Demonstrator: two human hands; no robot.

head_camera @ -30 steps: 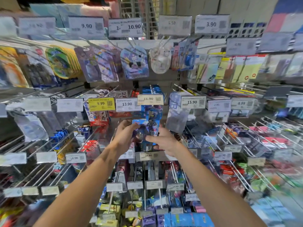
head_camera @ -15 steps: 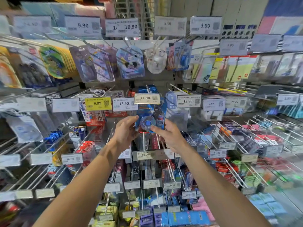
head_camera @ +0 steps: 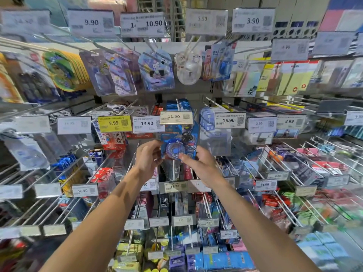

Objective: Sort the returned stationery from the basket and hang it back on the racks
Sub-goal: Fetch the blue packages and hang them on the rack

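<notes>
A blue blister pack [head_camera: 177, 143] with a round blue disc and a dark figure on its card hangs in front of the middle rack, just under the 11.90 price tag [head_camera: 176, 117]. My left hand [head_camera: 147, 159] pinches its lower left edge. My right hand [head_camera: 200, 163] grips its lower right corner with thumb and fingers. The pack's top edge is hidden behind the price tag, so I cannot tell whether it sits on the hook. Matching blue packs [head_camera: 183, 104] hang on the hook behind it. The basket is out of view.
Metal peg hooks with price tags stick out towards me in rows on all sides. A yellow 9.99 tag [head_camera: 114, 123] and a 13.90 tag [head_camera: 146, 123] flank my left hand; a 15.90 tag [head_camera: 229, 120] is at right. An 18.90 tag [head_camera: 174, 186] lies below my wrists.
Both hands have lifted the blue pack from below the hook's tag up to just under the 11.90 tag. The disc side now faces me.
</notes>
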